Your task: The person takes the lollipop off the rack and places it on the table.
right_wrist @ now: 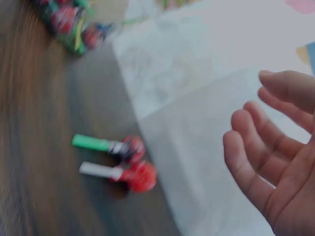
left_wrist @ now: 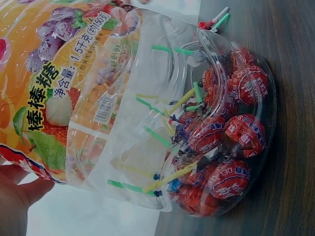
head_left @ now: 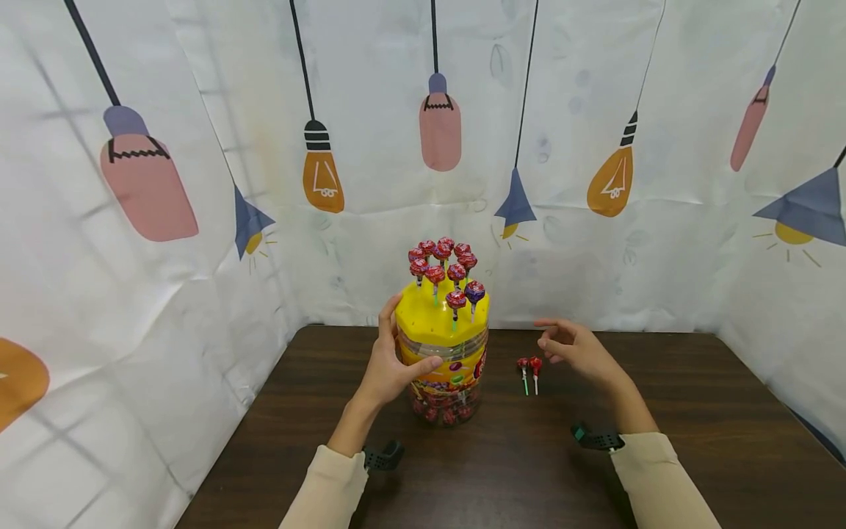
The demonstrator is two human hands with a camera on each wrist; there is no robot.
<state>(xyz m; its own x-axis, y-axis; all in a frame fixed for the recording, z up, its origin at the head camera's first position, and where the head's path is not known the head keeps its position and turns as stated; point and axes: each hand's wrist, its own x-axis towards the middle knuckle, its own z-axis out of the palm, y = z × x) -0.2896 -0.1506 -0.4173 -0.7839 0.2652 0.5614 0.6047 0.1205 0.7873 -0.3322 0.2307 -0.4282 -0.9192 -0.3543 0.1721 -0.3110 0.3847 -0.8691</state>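
A clear plastic lollipop jar [head_left: 444, 367] with a yellow lid [head_left: 426, 317] stands on the table. Several wrapped lollipops [head_left: 435, 275] stick up from that lid, sticks down. My left hand [head_left: 386, 371] grips the jar's left side, thumb across the front and fingers toward the back. Through the jar's lower wall in the left wrist view, red-wrapped lollipops [left_wrist: 231, 179] with green and yellow sticks show. Two loose lollipops [head_left: 535, 365] lie side by side to the right of the jar, one stick green, one white. Near them my right hand [head_left: 578, 353] hovers with loosely bent fingers, holding nothing.
The dark wooden table [head_left: 489, 470] reaches back to a white cloth backdrop [head_left: 396, 242] printed with hanging lamps. More cloth hangs along the left and right sides. Dark bands [head_left: 598, 438] circle both wrists.
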